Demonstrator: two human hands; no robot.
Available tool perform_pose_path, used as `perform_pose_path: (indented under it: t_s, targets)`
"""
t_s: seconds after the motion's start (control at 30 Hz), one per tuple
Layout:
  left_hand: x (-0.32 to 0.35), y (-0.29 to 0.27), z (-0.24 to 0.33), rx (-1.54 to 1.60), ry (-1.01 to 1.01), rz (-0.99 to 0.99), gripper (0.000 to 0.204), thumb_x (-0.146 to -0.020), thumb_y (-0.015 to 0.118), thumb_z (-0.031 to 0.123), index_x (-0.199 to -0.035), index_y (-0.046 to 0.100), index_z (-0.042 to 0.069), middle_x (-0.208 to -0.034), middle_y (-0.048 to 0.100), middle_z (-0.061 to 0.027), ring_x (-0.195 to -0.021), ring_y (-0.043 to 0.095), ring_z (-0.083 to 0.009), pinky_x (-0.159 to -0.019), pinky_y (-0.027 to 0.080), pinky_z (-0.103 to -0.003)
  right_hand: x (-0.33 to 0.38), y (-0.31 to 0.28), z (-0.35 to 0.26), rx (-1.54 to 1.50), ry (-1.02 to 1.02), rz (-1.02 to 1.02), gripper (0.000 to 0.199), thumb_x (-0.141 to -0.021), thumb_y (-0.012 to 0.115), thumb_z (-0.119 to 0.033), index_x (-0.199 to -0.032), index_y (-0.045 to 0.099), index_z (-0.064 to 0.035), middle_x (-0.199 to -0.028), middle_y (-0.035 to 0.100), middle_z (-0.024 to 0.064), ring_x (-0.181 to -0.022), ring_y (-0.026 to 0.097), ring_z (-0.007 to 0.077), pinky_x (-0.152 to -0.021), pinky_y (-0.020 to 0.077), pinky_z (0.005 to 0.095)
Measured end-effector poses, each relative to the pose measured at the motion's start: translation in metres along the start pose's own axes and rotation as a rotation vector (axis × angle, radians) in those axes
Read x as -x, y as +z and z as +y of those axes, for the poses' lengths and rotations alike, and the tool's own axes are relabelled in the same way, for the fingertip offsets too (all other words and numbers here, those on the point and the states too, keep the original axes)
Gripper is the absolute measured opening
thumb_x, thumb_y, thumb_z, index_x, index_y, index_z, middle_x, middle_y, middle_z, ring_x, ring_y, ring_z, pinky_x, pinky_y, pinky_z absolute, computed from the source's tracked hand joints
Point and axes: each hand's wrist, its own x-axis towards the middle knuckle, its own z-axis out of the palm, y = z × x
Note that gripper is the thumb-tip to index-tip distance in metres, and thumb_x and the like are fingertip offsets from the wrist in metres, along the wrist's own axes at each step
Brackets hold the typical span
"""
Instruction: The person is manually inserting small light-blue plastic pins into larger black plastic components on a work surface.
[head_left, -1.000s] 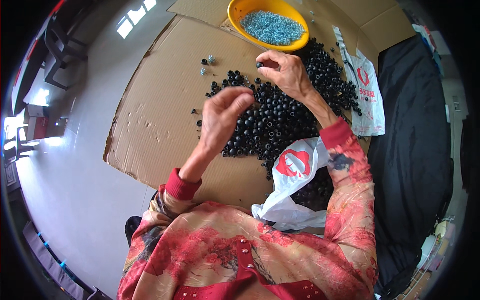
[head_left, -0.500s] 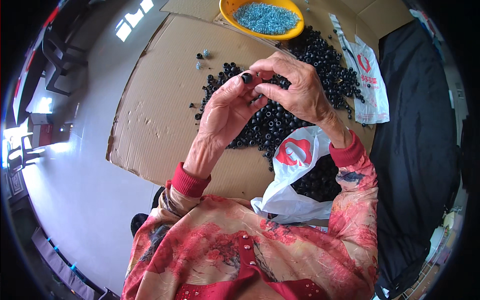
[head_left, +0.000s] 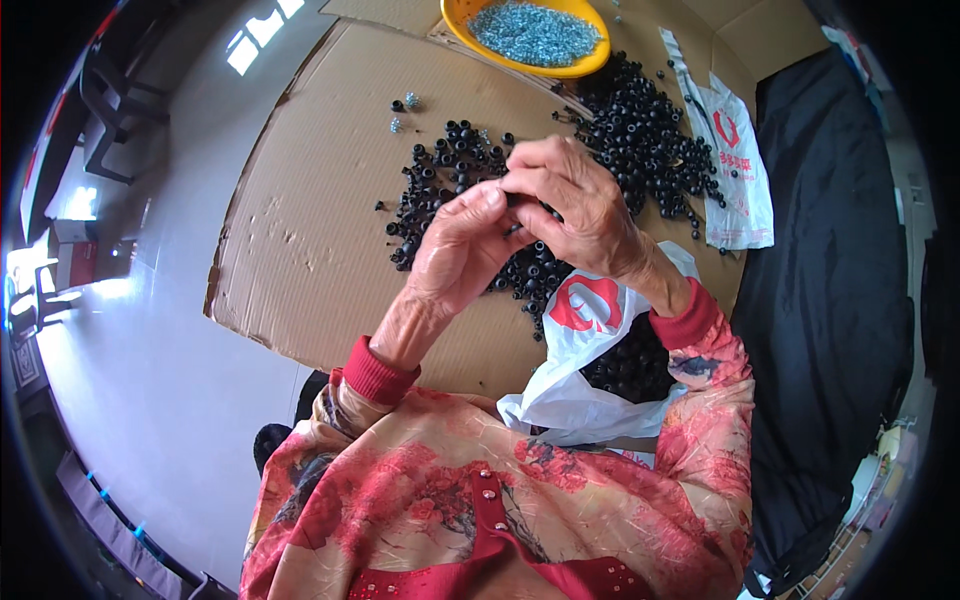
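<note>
My left hand [head_left: 455, 250] and my right hand [head_left: 575, 205] meet above a heap of small black ring-shaped parts [head_left: 620, 125] spread on a sheet of cardboard [head_left: 310, 200]. Between the fingertips of both hands sits one small black part [head_left: 513, 205], mostly hidden by the fingers. A yellow bowl [head_left: 470, 30] full of small silvery-blue screws [head_left: 535, 30] stands at the far edge of the cardboard. An open white plastic bag [head_left: 590, 340] with a red mark holds more black parts near my right forearm.
A second white printed bag [head_left: 735, 170] lies flat at the right of the cardboard. A few loose parts [head_left: 403, 103] lie apart from the heap at the far left. Dark cloth [head_left: 830, 260] covers the right side. Grey floor [head_left: 150, 340] lies to the left.
My right hand came back from near the yellow bowl and joined my left hand, which lifted off the heap. Both hands now pinch one black part together, closer to me.
</note>
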Motion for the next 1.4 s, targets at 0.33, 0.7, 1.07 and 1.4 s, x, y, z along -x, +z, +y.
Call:
perform_pose_path:
  t_s: [0.33,0.7,1.07,1.4]
  targets:
    - [0.002,-0.017,0.002,-0.181,-0.012,0.116,0.028,-0.088,0.054,0.014,-0.111,0.054,-0.002,-0.089,0.061,-0.0084,-0.085,0.059,-0.0167,-0.082,0.049,-0.034,-0.013,0.032,0.105,0.049,0.272,-0.261,0.011,-0.076,0.058,-0.010,-0.081,0.063,-0.0025,-0.078,0.062,0.0112,-0.076,0.060,0.0250,-0.069,0.0476,0.0325]
    - [-0.001,-0.044,0.028,0.053,0.097,0.074,0.029,-0.090,0.048,0.011,-0.117,0.047,-0.001,-0.094,0.056,-0.0082,-0.089,0.056,-0.0168,-0.084,0.049,-0.035,-0.007,0.075,0.122,0.172,0.157,-0.379,0.006,-0.071,0.056,-0.008,-0.069,0.060,-0.0041,-0.073,0.062,0.0088,-0.078,0.060,0.0258,-0.068,0.0475,0.0395]
    - [-0.008,-0.035,0.024,0.090,0.101,-0.012,0.030,-0.089,0.050,0.013,-0.115,0.048,-0.001,-0.095,0.057,-0.0083,-0.089,0.056,-0.0171,-0.086,0.047,-0.035,-0.025,0.006,0.054,-0.207,0.424,-0.322,0.015,-0.077,0.061,-0.015,-0.077,0.060,0.0004,-0.065,0.058,0.0067,-0.062,0.057,0.0138,-0.059,0.0458,0.0276]
    - [-0.008,-0.029,0.011,-0.080,0.155,0.087,0.024,-0.086,0.055,0.008,-0.108,0.055,-0.003,-0.096,0.061,-0.0123,-0.086,0.060,-0.0194,-0.081,0.051,-0.033,-0.019,-0.003,0.021,-0.245,0.274,-0.302,0.017,-0.079,0.060,-0.015,-0.074,0.059,0.0015,-0.068,0.060,0.0110,-0.061,0.060,0.0196,-0.058,0.0486,0.0311]
